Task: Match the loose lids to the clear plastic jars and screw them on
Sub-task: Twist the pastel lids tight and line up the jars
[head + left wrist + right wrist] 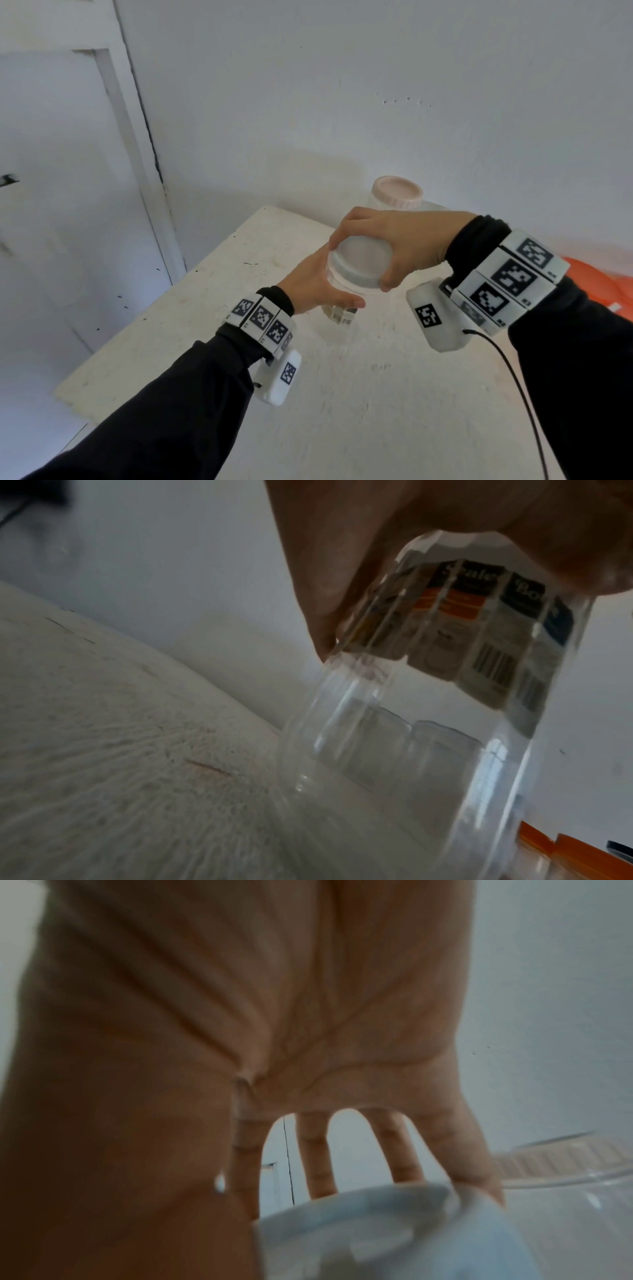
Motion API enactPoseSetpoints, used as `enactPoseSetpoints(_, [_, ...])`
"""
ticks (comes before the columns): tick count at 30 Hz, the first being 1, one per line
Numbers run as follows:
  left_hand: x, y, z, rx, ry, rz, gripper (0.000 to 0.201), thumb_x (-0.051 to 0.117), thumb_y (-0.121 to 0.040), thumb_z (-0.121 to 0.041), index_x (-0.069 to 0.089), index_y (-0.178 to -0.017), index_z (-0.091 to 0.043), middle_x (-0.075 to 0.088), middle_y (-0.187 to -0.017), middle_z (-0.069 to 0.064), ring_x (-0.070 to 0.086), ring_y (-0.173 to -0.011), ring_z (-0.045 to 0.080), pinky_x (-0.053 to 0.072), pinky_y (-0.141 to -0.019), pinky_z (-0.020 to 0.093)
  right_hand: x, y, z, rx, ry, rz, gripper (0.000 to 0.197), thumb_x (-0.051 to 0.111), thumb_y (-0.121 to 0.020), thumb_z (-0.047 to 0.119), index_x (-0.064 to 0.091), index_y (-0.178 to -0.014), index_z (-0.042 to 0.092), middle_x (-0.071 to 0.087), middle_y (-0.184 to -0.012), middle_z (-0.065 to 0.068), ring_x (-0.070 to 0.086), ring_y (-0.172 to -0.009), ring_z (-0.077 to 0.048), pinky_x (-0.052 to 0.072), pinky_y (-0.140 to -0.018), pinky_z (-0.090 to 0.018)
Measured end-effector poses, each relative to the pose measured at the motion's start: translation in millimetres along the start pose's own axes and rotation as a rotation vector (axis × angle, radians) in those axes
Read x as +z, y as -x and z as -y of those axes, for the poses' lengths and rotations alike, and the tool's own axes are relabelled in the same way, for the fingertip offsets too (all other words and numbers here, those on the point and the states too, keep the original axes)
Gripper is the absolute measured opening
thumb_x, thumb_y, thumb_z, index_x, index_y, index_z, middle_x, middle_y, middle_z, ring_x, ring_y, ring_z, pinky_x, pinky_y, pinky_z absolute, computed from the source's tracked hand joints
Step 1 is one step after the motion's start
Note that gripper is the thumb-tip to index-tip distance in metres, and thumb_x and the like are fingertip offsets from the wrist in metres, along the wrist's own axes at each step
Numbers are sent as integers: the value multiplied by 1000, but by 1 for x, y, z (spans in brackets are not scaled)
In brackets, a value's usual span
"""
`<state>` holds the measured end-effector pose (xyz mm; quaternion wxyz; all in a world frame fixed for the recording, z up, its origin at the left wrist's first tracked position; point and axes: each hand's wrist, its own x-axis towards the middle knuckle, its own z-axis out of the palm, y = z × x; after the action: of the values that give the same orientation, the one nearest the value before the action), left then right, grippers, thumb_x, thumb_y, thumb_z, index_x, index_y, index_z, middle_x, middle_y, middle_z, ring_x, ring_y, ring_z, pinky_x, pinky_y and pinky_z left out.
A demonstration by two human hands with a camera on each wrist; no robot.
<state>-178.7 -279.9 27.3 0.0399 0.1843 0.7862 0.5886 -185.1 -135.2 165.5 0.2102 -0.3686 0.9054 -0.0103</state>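
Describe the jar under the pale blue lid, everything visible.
The clear plastic jar is ribbed, see-through and looks empty, and stands on the white table. A printed label with a barcode wraps its side. The left hand grips its body; the right hand holds the pale blue lid on its mouth. A pink-lidded jar stands behind.

The jar (428, 696) is clear, glossy plastic with a printed paper label (479, 642); its pale lid (359, 265) looks matt, probably plastic; the table (342, 411) is rough, scuffed white.
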Motion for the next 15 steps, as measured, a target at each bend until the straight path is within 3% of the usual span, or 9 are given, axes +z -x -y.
enactPoseSetpoints(2, [-4,-2,0,-8,24,45,69,86,-59,-14,43,-108,-38,58,-102,-14,57,-94,-6,47,-73,9,0,0,0,-1,-4,2,75,77,-68,10,40,-127,37,34,-126,12,41,-114,-14,42,-94,-32])
enactPoseSetpoints(6, [-9,-2,-1,-55,76,116,69,82,-45,-37,51,-107,-35,63,-103,-11,60,-100,3,50,-87,22,2,-1,1,-37,-67,21,76,77,-61,0,47,-120,37,36,-123,13,43,-113,-16,46,-93,-38])
enactPoseSetpoints(9, [-9,-2,-1,-63,111,140,70,80,-44,-37,52,-108,-32,63,-102,-11,60,-98,2,49,-84,22,4,1,-1,-20,-87,9,77,77,-62,2,47,-121,40,36,-124,14,43,-114,-15,46,-94,-39])
enactPoseSetpoints(12, [-8,-2,-1,-62,120,138,73,80,-45,-38,50,-111,-32,63,-104,-10,60,-98,2,49,-83,22,5,2,-2,36,-48,-31,75,80,-67,19,42,-127,44,37,-126,13,42,-114,-13,42,-97,-36])
enactPoseSetpoints(15, [-6,1,-3,-50,123,133,72,78,-46,-39,47,-111,-36,62,-104,-11,60,-95,-2,48,-79,18,11,0,3,180,72,-135,74,72,-70,50,34,-133,45,40,-118,10,46,-107,-14,43,-93,-34])
